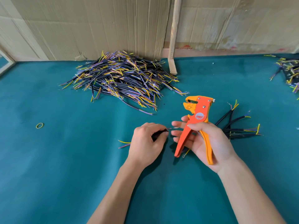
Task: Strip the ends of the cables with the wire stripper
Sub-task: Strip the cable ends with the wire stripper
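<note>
I'm seeing the right grip [208,143] curling round the wire stripper [195,125] above the desk [64,159]; the left grip [147,143] is pinching a black cable [159,133], seemingly. Cable pile [123,80] lying by the far edge.

A teal cloth [64,159] covers the work surface and fills most of the frame. Creased brown cardboard [97,26] lines the wall across the top. A pale wooden stick [174,34] leans upright against the cardboard, right of center at the top, its lower end resting on the cloth. A small yellow-green rubber band [39,125] lies flat on the cloth at the left, about halfway down. At the far left edge, a strip of light wooden frame [6,65] shows.
</note>
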Tool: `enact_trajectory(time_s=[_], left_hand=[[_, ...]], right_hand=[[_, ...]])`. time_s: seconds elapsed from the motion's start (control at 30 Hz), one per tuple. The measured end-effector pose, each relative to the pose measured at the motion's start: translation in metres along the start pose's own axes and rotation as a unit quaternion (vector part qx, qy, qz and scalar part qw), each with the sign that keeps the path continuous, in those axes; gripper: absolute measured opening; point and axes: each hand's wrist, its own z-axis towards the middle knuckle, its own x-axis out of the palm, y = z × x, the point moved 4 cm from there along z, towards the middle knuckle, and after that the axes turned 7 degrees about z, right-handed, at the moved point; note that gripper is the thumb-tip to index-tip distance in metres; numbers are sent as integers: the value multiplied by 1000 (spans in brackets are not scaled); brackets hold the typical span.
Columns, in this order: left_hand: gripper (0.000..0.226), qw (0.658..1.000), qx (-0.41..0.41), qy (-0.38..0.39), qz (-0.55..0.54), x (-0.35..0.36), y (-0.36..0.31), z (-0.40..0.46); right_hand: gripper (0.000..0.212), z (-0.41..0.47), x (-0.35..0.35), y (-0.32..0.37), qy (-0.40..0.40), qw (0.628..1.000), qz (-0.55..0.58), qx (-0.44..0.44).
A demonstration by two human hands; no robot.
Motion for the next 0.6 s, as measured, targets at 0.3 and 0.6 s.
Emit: enact_trajectory(time_s=[0.3,0.6], left_hand=[[14,999,24,26,6,2,-3,-2],[8,999,-21,10,-43,1,3,-1]], right_hand=[[32,-1,5,-3,6,1000,6,19],[28,-6,9,-2,43,996,40,60]])
